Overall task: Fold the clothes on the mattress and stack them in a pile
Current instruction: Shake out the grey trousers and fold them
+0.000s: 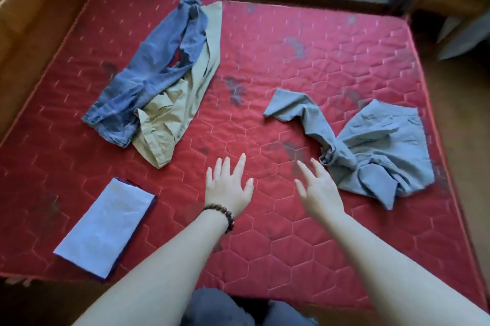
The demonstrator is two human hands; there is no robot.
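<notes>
Hands (pixel 228 187) empty, perhaps above mattress (pixel 305 41)

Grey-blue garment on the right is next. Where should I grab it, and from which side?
Judging by its pose, take the grey-blue garment at the flat end of the long strip that trails up and left from the bunched knot. That end lies loose and single on the mattress. Come from the left over bare mattress; the open right hand is nearest. The knot looks too tangled to lift cleanly.
</notes>
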